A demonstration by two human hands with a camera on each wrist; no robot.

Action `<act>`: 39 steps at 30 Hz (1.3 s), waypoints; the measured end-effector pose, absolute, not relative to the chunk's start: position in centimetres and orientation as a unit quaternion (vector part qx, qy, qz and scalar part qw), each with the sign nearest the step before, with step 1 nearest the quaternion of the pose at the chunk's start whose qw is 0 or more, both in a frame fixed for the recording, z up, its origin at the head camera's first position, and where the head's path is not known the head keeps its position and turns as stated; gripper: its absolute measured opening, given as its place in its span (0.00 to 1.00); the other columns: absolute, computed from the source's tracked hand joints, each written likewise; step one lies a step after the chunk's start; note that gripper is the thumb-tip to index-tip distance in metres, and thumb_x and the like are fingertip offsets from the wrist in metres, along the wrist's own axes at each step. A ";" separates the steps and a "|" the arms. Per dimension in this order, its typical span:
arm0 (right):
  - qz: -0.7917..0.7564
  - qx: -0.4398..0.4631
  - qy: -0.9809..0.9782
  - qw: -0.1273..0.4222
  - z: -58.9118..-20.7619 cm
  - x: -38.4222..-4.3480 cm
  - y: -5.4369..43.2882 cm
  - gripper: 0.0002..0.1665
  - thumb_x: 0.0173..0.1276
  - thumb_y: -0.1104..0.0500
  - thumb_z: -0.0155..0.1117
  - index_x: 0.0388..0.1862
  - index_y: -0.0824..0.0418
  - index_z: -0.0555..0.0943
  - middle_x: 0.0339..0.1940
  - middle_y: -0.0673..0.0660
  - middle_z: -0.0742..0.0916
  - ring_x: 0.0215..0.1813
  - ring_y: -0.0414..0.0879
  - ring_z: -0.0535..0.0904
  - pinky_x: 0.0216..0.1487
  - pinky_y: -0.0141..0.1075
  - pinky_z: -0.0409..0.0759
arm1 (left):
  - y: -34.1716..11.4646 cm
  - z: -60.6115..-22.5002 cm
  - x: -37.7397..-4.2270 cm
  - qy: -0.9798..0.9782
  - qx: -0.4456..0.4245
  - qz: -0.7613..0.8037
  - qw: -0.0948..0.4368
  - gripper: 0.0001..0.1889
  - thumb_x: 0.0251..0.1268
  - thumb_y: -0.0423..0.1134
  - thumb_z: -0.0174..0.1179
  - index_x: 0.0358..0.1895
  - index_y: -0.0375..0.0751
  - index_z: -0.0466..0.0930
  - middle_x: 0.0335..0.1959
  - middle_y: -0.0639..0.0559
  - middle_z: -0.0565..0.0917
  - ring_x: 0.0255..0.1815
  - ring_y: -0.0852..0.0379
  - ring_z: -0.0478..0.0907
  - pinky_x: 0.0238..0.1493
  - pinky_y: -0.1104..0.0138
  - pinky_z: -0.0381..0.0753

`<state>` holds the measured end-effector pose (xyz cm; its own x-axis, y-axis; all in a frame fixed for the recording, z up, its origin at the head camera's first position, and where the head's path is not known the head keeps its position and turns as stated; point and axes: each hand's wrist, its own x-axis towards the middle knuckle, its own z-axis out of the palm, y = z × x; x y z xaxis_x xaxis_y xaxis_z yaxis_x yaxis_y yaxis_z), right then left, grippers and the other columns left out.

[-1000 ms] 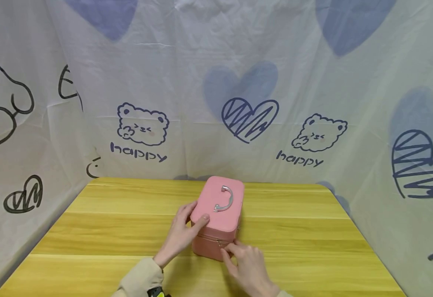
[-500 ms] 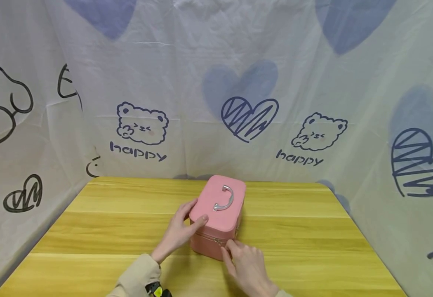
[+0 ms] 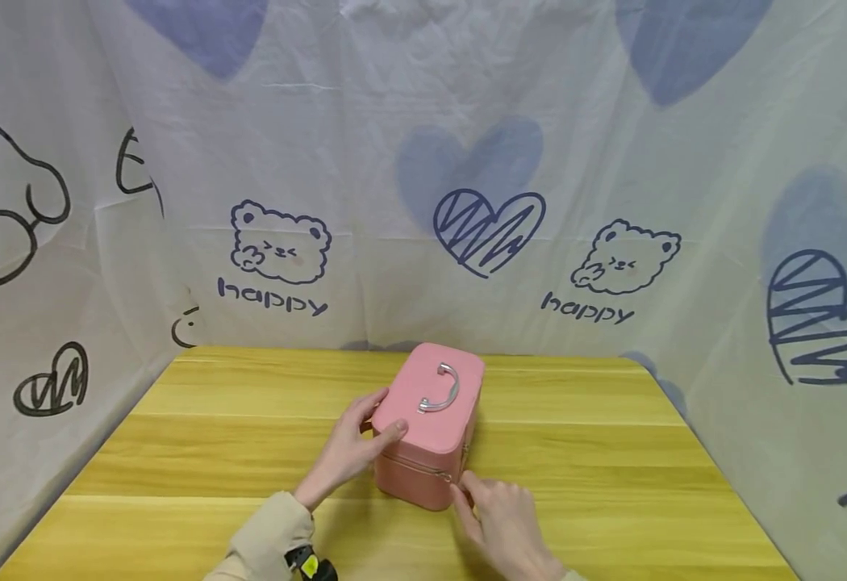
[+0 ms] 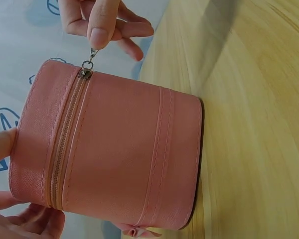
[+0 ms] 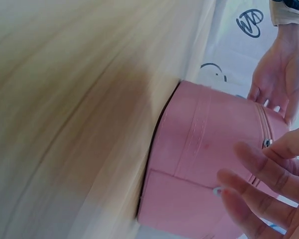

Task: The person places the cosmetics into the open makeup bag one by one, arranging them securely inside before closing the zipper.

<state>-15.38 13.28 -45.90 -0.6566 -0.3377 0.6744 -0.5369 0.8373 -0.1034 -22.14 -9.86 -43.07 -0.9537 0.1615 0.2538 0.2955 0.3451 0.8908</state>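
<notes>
A pink zippered cosmetic case (image 3: 431,432) stands on the table with its lid down and a silver handle (image 3: 456,388) on top. My left hand (image 3: 347,452) holds the lid's near left corner, thumb on top and fingers along the side. At the near right corner, my right hand (image 3: 502,520) pinches the zipper pull (image 4: 93,53) between thumb and index finger. In the left wrist view the zipper (image 4: 65,139) runs closed across the near face, with the slider at the end by my right hand. The right wrist view shows the other right fingers loosely bent beside the case.
The case stands on a yellow wood-grain table (image 3: 612,460). Printed white cloth (image 3: 394,161) hangs behind the table and along both sides. A dark watch (image 3: 310,563) is on the left wrist, by a beige sleeve (image 3: 271,532).
My right hand has moved to the right with the zipper pull, along the near face to its right corner. The case has shifted slightly right. My left hand keeps its hold.
</notes>
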 end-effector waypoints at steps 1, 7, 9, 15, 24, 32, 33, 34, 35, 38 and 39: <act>0.150 0.243 -0.899 0.333 -45.9 -15.4 13.4 0.17 0.58 0.58 0.74 0.20 0.50 0.74 0.09 0.39 0.72 0.16 0.24 0.55 0.17 0.19 0.48 | -9.8 -43.1 -22.1 -0.817 -0.140 -0.556 0.059 0.35 0.67 0.42 0.66 0.73 0.31 0.66 0.67 0.35 0.74 0.61 0.45 0.78 0.63 0.57 0.79; 0.140 0.239 -0.898 0.343 -46.1 -15.6 14.1 0.17 0.59 0.58 0.75 0.20 0.48 0.74 0.09 0.38 0.72 0.16 0.24 0.56 0.18 0.18 0.47 | -9.8 -43.0 -22.2 -0.817 -0.138 -0.557 0.057 0.35 0.67 0.42 0.66 0.73 0.31 0.66 0.67 0.34 0.74 0.61 0.44 0.78 0.63 0.54 0.79; 0.136 0.238 -0.896 0.349 -46.2 -15.8 14.3 0.17 0.58 0.57 0.75 0.20 0.48 0.74 0.08 0.38 0.73 0.16 0.25 0.56 0.18 0.19 0.47 | -9.8 -42.9 -22.2 -0.815 -0.139 -0.560 0.050 0.35 0.67 0.41 0.66 0.73 0.31 0.66 0.68 0.34 0.73 0.62 0.43 0.78 0.64 0.53 0.78; 0.136 0.235 -0.896 0.353 -46.3 -16.3 14.7 0.16 0.57 0.59 0.75 0.20 0.49 0.74 0.08 0.40 0.76 0.15 0.25 0.57 0.17 0.19 0.48 | -10.0 -42.8 -22.3 -0.802 -0.139 -0.580 0.024 0.35 0.68 0.40 0.65 0.74 0.31 0.64 0.72 0.33 0.69 0.66 0.39 0.76 0.66 0.52 0.77; 0.162 0.223 -0.906 0.323 -46.2 -17.1 15.5 0.12 0.60 0.61 0.73 0.22 0.54 0.79 0.14 0.45 0.85 0.13 0.25 0.59 0.14 0.16 0.50 | -10.0 -42.9 -22.4 -0.797 -0.143 -0.587 0.011 0.36 0.67 0.39 0.65 0.74 0.30 0.63 0.73 0.31 0.68 0.67 0.38 0.75 0.66 0.53 0.78; 0.178 0.193 -0.918 0.298 -46.0 -18.3 15.9 0.13 0.63 0.61 0.71 0.21 0.54 0.78 0.11 0.45 0.80 0.14 0.26 0.54 0.14 0.19 0.50 | -9.8 -43.0 -22.5 -0.799 -0.134 -0.586 0.015 0.36 0.66 0.40 0.67 0.74 0.32 0.65 0.72 0.32 0.69 0.67 0.38 0.75 0.66 0.50 0.78; 0.180 0.191 -0.919 0.293 -45.9 -18.3 15.9 0.13 0.64 0.61 0.71 0.21 0.55 0.79 0.11 0.44 0.79 0.14 0.26 0.53 0.14 0.19 0.50 | -9.8 -43.0 -22.5 -0.799 -0.133 -0.586 0.016 0.36 0.66 0.41 0.67 0.74 0.32 0.65 0.72 0.32 0.69 0.67 0.38 0.75 0.66 0.50 0.78; 0.182 0.188 -0.921 0.288 -45.9 -18.4 15.9 0.13 0.64 0.61 0.71 0.22 0.55 0.79 0.11 0.44 0.78 0.14 0.26 0.52 0.14 0.19 0.50 | -9.8 -43.0 -22.5 -0.798 -0.131 -0.588 0.015 0.36 0.66 0.41 0.67 0.74 0.33 0.65 0.72 0.33 0.69 0.67 0.39 0.75 0.66 0.51 0.78; 0.184 0.187 -0.923 0.283 -45.9 -18.4 15.9 0.13 0.64 0.61 0.71 0.22 0.55 0.79 0.10 0.44 0.78 0.14 0.26 0.51 0.14 0.19 0.50 | -9.8 -43.0 -22.5 -0.798 -0.131 -0.588 0.016 0.36 0.66 0.41 0.67 0.74 0.32 0.65 0.72 0.33 0.69 0.66 0.39 0.76 0.66 0.51 0.78; 0.189 0.183 -0.927 0.267 -45.8 -18.5 15.9 0.11 0.64 0.60 0.71 0.23 0.55 0.80 0.11 0.44 0.79 0.14 0.26 0.53 0.15 0.20 0.52 | -9.9 -43.1 -22.6 -0.799 -0.130 -0.586 0.017 0.36 0.66 0.41 0.66 0.74 0.32 0.65 0.72 0.33 0.69 0.65 0.40 0.76 0.65 0.52 0.78; 0.195 0.182 -0.929 0.256 -45.8 -18.5 15.9 0.11 0.65 0.59 0.71 0.23 0.55 0.81 0.13 0.45 0.81 0.14 0.26 0.56 0.15 0.20 0.54 | -9.9 -43.0 -22.6 -0.800 -0.131 -0.586 0.018 0.36 0.66 0.41 0.66 0.74 0.32 0.65 0.72 0.33 0.70 0.65 0.40 0.76 0.64 0.53 0.79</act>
<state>-18.53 15.91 -45.77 -0.8029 -0.2390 0.5461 -0.4385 0.8574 -0.2695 -22.56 -9.90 -43.05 -0.9650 0.1881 0.1826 0.2309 0.2796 0.9319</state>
